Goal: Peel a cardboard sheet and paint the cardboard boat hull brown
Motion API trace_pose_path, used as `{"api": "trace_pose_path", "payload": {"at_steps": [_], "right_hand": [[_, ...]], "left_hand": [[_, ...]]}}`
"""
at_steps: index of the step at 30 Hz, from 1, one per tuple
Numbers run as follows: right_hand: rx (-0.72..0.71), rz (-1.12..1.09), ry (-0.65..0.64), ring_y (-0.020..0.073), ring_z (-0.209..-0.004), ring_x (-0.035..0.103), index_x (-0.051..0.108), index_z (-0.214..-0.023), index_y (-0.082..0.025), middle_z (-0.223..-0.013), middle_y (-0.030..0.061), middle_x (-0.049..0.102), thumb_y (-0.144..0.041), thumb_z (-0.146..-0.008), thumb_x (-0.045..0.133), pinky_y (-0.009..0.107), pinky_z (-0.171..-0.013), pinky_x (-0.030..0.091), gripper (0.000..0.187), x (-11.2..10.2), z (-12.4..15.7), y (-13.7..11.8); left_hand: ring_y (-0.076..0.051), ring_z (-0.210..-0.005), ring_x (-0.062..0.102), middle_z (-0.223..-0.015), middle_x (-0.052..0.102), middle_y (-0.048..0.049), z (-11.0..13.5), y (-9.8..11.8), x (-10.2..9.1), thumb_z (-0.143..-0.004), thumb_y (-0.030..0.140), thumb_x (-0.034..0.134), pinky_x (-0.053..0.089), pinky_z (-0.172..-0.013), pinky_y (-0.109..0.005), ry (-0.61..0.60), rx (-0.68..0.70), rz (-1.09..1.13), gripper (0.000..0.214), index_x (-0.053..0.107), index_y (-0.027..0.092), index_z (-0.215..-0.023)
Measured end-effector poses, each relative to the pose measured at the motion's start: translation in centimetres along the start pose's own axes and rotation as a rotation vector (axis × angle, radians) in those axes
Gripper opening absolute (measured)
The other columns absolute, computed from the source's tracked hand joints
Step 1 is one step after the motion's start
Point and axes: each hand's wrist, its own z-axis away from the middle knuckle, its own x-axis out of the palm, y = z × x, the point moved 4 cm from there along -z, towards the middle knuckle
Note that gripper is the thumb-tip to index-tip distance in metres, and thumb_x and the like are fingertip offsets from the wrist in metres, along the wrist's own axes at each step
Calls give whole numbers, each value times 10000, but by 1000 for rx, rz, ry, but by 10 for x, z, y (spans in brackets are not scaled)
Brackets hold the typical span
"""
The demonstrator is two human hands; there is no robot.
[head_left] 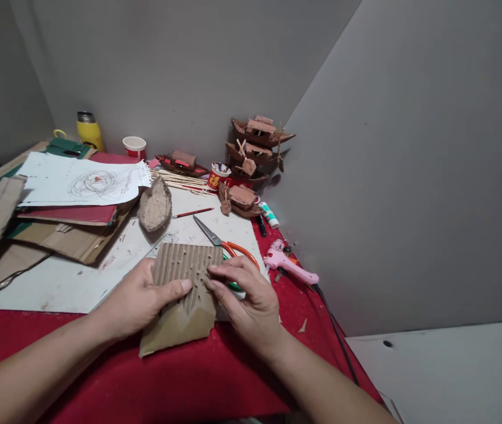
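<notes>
A piece of corrugated cardboard is held over the near edge of the table. Its upper part shows bare ridges with small torn paper bits on them, while the lower part keeps a smooth brown face. My left hand grips its left side, thumb pressed on the ridges and fingers hidden underneath. At the right side, my right hand has thumb and forefinger drawn together at the torn surface; whatever is pinched there is too small to make out. Just behind lie orange-handled scissors, and a second handle with green shows partly behind the cardboard.
A cardboard boat hull and a pencil lie on the white board. Stacked cardboard sheets with a drawing fill the left. Brown model boats stand at the back. A pink glue gun with its cord lies right.
</notes>
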Motion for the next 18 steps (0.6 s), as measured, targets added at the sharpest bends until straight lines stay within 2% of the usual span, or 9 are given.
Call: {"api": "trace_pose_path", "payload": {"at_steps": [4,8,12,18], "right_hand": [[52,1,-38,151,-769,573,632,-953,-214,-830,21,610,-73,-839,623,283,-677,484,181,2,-1,-1],[67,29,-57,144,-719,548,611,-872,-192,-779,13,581,-95,-853,606,275,-645,460,99,2,-2,-1],[66,45,-101,144,-701,524,582,-828,-191,-747,5,551,-111,-865,592,272,-632,439,88,2,-3,0],[-12,99,-163,157,-729,519,535,-841,-191,-761,18,544,-99,-880,549,285,-646,434,101,2,-3,1]], "left_hand": [[-147,-834,640,-934,736,-2,1,0,3,-810,330,680,507,-745,-223,13,13,-64,301,686,195,-1079],[-144,-859,635,-966,728,1,-1,-2,3,-831,322,656,500,-767,-219,22,41,-98,286,684,205,-1090],[-138,-860,638,-951,729,5,-2,-3,3,-835,317,652,497,-763,-205,15,43,-100,263,692,209,-1072],[-150,-784,655,-876,739,-14,-1,-5,4,-795,326,690,518,-700,-225,53,-37,5,258,702,176,-1005]]}}
